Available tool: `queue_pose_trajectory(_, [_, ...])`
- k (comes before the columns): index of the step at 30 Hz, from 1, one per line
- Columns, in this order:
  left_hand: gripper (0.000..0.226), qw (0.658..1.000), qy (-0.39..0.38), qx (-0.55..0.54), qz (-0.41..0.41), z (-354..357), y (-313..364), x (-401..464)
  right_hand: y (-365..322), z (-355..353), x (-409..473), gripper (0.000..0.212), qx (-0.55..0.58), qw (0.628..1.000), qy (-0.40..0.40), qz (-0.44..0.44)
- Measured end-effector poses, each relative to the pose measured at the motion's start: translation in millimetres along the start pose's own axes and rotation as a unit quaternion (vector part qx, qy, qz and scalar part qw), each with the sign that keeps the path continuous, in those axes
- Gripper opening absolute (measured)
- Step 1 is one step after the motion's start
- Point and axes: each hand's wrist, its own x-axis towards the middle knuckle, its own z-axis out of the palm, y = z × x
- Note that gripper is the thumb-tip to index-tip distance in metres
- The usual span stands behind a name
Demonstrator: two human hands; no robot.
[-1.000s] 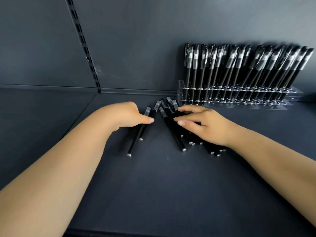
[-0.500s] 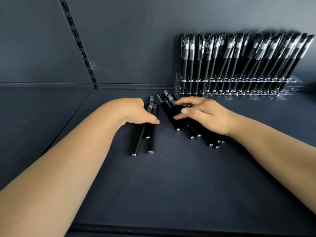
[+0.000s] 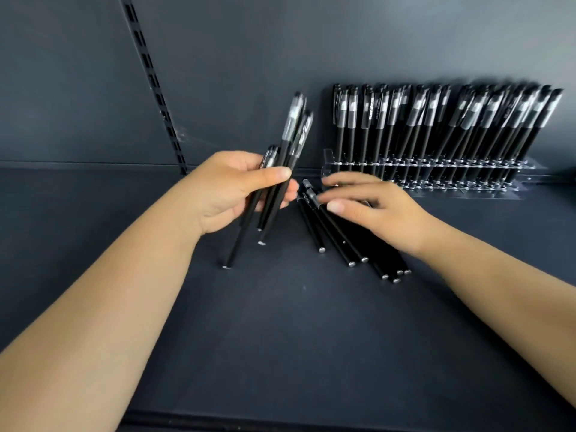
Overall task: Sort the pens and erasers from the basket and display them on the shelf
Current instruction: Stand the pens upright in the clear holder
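Three or four pens (image 3: 282, 179) are gripped upright in the left hand (image 3: 232, 190); the right hand (image 3: 371, 207), fingers relaxed, rests on loose pens (image 3: 338, 236) beneath it. Racking seems underway: next, the bundle is likely to be slotted into the rack (image 3: 467, 179) beyond the right hand.

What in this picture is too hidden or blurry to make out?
Head view only:
- Print on the pens in the left hand: blurred.
- How many loose pens lie on the shelf: the right hand covers their tops.
- Back rows of the rack: hidden by front pens.
- Basket and erasers: out of frame.
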Motion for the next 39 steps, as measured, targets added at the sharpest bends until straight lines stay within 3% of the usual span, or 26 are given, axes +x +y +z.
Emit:
queue_pose_trajectory(3, [0.012, 0.992, 0.002, -0.073, 0.099, 27.1, -0.8, -7.2, -16.3, -9.6, 4.8, 0.021, 0.174, 0.978, 0.103, -0.056])
queue_pose_trajectory(6, [0.007, 0.985, -0.021, -0.069, 0.155, 44.3, -9.1, -9.9, -30.2, -15.6, 5.7, 0.016, 0.244, 0.954, 0.145, -0.094])
queue_pose_trajectory(10, [0.018, 0.983, -0.019, -0.044, 0.175, 47.4, -18.7, -9.5, -39.9, -15.0, 0.2, 0.009, 0.184, 0.966, 0.141, -0.115])
queue_pose_trajectory(12, [0.021, 0.985, -0.007, -0.046, 0.165, 46.8, -24.3, -10.4, -38.4, -14.6, -2.9, 0.016, 0.178, 0.968, 0.143, -0.100])
queue_pose_trajectory(15, [0.011, 0.984, 0.016, -0.061, 0.167, 45.2, -32.1, -14.1, -35.5, -8.2, -4.8, 0.008, 0.147, 0.978, 0.126, -0.071])
queue_pose_trajectory(23, [0.021, 0.988, 0.012, -0.045, 0.144, 48.2, -52.8, -16.9, -29.7, -10.2, -2.0, 0.009, 0.158, 0.979, 0.128, 0.006])
queue_pose_trajectory(31, [0.021, 0.989, 0.023, -0.061, 0.131, 48.7, -58.3, -11.2, -20.1, -73.4, -3.7, 0.013, 0.239, 0.924, 0.297, 0.036])
queue_pose_trajectory(36, [0.020, 0.979, 0.026, -0.055, 0.193, 71.6, -35.7, 8.7, -5.5, -101.3, -0.6, 0.017, 0.169, 0.924, 0.341, 0.026])
queue_pose_trajectory(39, [0.017, 0.972, 0.040, 0.016, 0.232, 91.3, -24.3, 25.0, -5.0, -110.3, 7.8, 0.023, 0.121, 0.928, 0.353, 0.002])
